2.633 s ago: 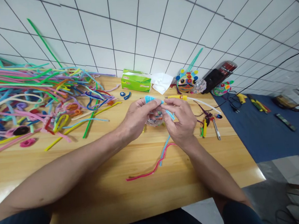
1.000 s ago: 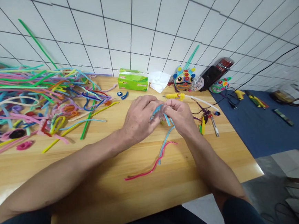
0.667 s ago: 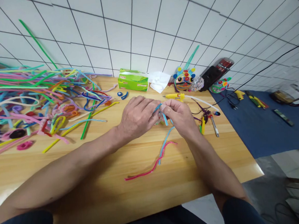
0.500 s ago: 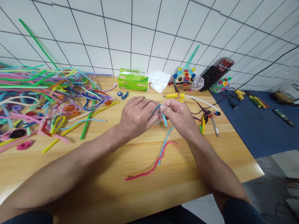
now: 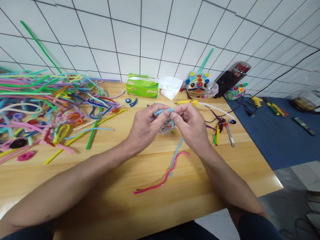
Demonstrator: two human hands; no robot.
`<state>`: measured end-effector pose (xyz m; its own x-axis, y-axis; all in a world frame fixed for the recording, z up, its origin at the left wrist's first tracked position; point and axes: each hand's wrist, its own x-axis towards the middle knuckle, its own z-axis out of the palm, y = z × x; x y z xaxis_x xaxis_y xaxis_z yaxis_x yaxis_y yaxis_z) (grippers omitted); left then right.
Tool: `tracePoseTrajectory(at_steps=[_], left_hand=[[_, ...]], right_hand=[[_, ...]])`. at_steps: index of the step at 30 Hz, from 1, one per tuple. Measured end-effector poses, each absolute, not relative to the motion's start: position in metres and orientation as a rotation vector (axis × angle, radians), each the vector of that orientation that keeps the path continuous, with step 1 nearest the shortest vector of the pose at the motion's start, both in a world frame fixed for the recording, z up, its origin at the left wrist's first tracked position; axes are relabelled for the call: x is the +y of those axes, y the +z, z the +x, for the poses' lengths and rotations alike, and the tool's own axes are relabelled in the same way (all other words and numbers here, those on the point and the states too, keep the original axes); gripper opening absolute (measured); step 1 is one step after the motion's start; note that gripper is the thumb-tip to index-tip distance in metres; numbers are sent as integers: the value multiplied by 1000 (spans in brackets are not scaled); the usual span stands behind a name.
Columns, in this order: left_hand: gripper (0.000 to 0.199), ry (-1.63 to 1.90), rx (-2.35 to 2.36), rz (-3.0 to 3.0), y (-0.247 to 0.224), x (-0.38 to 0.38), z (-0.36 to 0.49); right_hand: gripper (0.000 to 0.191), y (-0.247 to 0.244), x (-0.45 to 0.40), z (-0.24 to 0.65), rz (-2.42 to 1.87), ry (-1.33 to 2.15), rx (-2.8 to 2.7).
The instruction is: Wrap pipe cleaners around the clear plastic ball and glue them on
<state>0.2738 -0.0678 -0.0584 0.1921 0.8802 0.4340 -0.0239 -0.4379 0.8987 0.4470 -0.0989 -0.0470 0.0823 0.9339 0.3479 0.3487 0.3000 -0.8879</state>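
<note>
Over the middle of the table, my left hand [image 5: 148, 127] and my right hand [image 5: 191, 126] meet with thumbs and fingertips pinched together. Both grip a light blue pipe cleaner [image 5: 171, 111], which looks twisted or coiled between the fingers. Just below it, partly hidden by my hands, is a rounded, clear-looking piece with coloured bits [image 5: 166, 127]. Nearer to me on the wood lie a red pipe cleaner [image 5: 164, 179] and another light blue pipe cleaner [image 5: 176, 157], crossing each other.
Many tangled pipe cleaners [image 5: 23, 105] cover the left side. A green tissue pack [image 5: 142, 86] stands by the tiled wall. Behind my right hand are a yellow glue gun [image 5: 186, 102], a decorated lion-like head [image 5: 197, 85] and a dark bottle [image 5: 232, 77]. A pen [image 5: 230, 136] lies right.
My left hand has turned so its thumb now shows against the pipe cleaner. The blue end that hung down is mostly gathered at the fingertips, and the rounded piece below shows more.
</note>
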Motion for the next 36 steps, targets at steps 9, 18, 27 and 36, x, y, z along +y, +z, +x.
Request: tracePoseTrajectory(at_steps=[9, 18, 27, 36], left_hand=[[48, 1153, 679, 1203, -49, -62, 275], [44, 1122, 671, 1152, -53, -59, 276], [49, 1098, 661, 1090, -56, -57, 276], [35, 1267, 620, 1263, -59, -61, 277]], right_hand=[[19, -54, -97, 448, -1233, 521, -1555], [17, -54, -96, 450, -1257, 420, -1590], [5, -43, -100, 449, -1282, 326, -1693], [14, -42, -97, 449, -1273, 659, -1498]])
